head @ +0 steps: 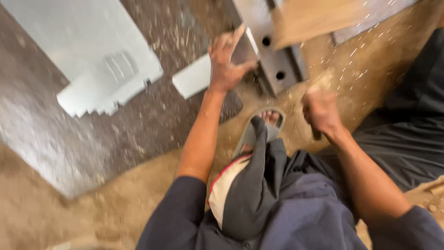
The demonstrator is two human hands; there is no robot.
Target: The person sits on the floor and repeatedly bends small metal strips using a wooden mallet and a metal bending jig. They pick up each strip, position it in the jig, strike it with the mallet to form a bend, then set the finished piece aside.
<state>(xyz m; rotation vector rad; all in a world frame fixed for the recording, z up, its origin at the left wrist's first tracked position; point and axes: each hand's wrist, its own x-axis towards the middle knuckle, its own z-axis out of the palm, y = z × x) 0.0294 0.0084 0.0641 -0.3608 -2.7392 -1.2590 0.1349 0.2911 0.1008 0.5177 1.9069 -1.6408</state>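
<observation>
One large grey sheet (92, 51) with a notched edge lies on the floor (55, 203), well left of the left hand (226, 65). One grey metal block (273, 60), showing two round holes, sits just right of that hand, whose grip is spread apart, fingers up, palm against the block's edge. One small pale strip (193, 76) lies just left of it. The right hand (320, 110) is fisted, its grip clamped on a blurred dark handle (316, 134), near the one sandalled foot (261, 127).

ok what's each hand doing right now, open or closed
left hand: open, fingers spread against the grey metal bar, not gripping it
right hand: closed in a fist on a dark handle; the tool itself is too blurred to tell
</observation>
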